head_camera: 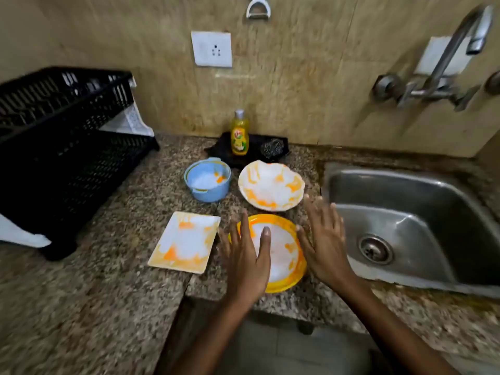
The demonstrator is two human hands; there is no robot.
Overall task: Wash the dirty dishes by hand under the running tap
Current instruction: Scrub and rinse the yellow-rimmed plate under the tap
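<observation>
Beside the steel sink (405, 190), both hands, left (247, 255) and right (324, 239), fingers spread, flank a round yellow-rimmed plate (281, 255).

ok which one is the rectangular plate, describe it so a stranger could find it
Start at the black dish rack on the left of the counter. Just right of its foot lies the rectangular plate, white with orange smears. It is the only straight-edged dish.

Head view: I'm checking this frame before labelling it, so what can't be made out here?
- Tap: motion blur; whether water runs can't be told.
- Yellow-rimmed plate: its left part is hidden under the left hand.
- Soap bottle: label too small to read.
- Black rack: blurred, contents unclear.
</observation>
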